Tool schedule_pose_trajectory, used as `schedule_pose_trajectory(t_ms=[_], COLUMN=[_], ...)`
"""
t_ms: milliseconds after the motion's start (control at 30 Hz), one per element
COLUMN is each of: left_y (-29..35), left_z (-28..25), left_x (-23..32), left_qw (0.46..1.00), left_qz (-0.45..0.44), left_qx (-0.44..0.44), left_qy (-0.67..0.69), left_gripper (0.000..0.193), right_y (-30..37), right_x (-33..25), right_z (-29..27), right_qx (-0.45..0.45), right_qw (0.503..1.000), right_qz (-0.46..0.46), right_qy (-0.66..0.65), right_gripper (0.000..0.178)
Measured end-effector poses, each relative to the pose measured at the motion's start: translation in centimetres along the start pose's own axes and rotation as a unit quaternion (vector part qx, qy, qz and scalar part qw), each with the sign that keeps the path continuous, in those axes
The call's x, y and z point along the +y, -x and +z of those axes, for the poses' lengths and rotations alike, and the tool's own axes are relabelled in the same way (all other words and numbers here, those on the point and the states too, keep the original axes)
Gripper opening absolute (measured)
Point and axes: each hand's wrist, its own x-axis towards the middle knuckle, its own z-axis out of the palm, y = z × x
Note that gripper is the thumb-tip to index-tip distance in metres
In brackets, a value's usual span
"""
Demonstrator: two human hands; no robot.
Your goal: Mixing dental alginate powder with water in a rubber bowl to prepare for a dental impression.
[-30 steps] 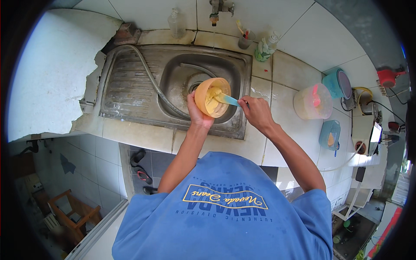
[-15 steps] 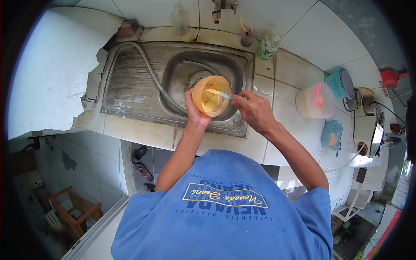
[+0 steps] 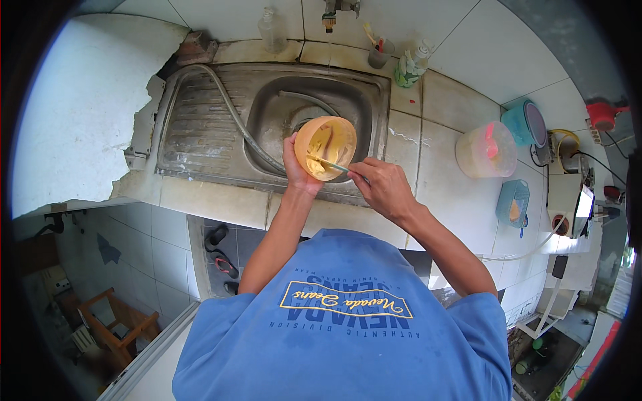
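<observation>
My left hand (image 3: 298, 172) is wrapped around the side and bottom of an orange plastic bowl (image 3: 306, 142), tilted so that its mouth faces me and to the right. Thick, creamy yellow paste (image 3: 315, 164) clings to the inside. Pinched in the fingers of my right hand (image 3: 386, 187) is a slim utensil (image 3: 336, 166) with a blue-green handle. Its far end dips into the paste near the bowl's lower wall, so its shape is hidden. Both hands are above the near right part of the steel sink (image 3: 364, 117).
A grey hose (image 3: 231, 107) curves across the drainboard into the basin. A tap (image 3: 328, 23) with thin running water is behind. Soap bottles (image 3: 412, 63) and a cup of brushes (image 3: 380, 55) line the wall. A clear tub (image 3: 471, 157) and blue basket (image 3: 511, 200) stand right.
My right hand has moved down slightly, and the utensil's tip has gone from the middle of the bowl to its lower left inside. My left hand still holds the bowl.
</observation>
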Motion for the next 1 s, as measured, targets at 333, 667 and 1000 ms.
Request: schedule_pose_trajectory(t_ms=[333,667,1000], left_y=[0.2,-0.2,-0.4], left_z=[0.6,1.0,1.6], left_x=[0.1,0.4,0.3], left_qw=[1.000,1.000,0.999], left_qz=[-0.020,-0.026,-0.027], left_qx=[-0.008,0.006,0.023], left_qy=[0.005,0.006,0.006], left_gripper=[0.049,0.048,0.048], right_y=[0.5,0.0,0.5], right_x=[-0.3,0.0,0.9], right_z=[-0.4,-0.8,-0.6], right_qx=[0.059,0.074,0.059], right_qw=[0.995,0.995,0.993], right_qz=[-0.002,-0.005,-0.017], right_qy=[-0.075,0.074,0.105], right_gripper=[0.013,0.012,0.027])
